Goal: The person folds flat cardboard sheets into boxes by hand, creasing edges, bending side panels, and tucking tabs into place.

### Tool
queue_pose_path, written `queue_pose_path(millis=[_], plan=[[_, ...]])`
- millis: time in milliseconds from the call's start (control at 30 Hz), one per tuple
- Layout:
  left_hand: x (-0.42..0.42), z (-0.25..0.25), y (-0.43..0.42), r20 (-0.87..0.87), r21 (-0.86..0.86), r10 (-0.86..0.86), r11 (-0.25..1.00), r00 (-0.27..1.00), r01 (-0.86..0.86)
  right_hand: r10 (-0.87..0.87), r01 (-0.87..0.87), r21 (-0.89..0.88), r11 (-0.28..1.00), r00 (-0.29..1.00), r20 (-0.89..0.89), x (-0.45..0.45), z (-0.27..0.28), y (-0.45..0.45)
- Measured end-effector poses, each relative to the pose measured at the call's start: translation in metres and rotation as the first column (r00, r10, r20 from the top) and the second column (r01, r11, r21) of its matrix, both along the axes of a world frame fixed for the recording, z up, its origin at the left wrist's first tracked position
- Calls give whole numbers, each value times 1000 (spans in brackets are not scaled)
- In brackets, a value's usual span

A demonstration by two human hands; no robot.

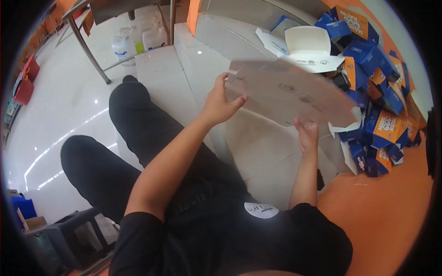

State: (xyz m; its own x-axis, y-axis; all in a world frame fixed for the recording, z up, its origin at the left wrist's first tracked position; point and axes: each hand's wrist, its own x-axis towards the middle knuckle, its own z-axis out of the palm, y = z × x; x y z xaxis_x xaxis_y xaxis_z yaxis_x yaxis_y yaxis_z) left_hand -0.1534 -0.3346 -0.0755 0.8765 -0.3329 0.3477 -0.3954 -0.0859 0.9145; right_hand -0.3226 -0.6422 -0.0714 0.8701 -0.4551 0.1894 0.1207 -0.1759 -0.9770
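Observation:
I hold a flat, greyish-brown cardboard sheet (294, 92) with cut edges and blurred dark print, tilted above the tiled ledge. My left hand (223, 103) grips its left edge, thumb in front and fingers partly behind. At the lower edge, my right hand (307, 135) pinches the sheet with the thumb on the near face; its other fingers are mostly hidden. Just beyond the sheet lies a partly unfolded white carton (307, 41). To the right is a heap of folded blue and orange boxes (368, 60), several printed with white lettering.
My outstretched legs (142, 115) rest over the glossy tile floor (69, 101). A metal-legged table (87, 46) stands at the upper left with plastic jugs (122, 46) beneath it. Red containers (25, 83) sit far left, a dark grey crate (76, 237) lower left. An orange wall (368, 216) borders the right.

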Motion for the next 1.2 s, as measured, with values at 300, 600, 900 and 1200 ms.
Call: queue_pose_path(millis=[300, 600, 900, 1200], plan=[[6, 12, 7, 213, -92, -16, 995, 977, 37, -174, 240, -181, 954, 932, 318, 3, 34, 37], [2, -3, 8, -14, -304, -121, 946, 993, 111, -197, 180, 83, 980, 926, 321, 15, 37, 41], [4, 0, 8, -151, -353, -182, 928, 972, 120, -350, 340, 86, 936, 892, 285, 14, 42, 44], [8, -2, 11, -228, -498, -289, 855, 930, 143, -116, 49, 146, 988, 861, 496, 3, 82, 45]])
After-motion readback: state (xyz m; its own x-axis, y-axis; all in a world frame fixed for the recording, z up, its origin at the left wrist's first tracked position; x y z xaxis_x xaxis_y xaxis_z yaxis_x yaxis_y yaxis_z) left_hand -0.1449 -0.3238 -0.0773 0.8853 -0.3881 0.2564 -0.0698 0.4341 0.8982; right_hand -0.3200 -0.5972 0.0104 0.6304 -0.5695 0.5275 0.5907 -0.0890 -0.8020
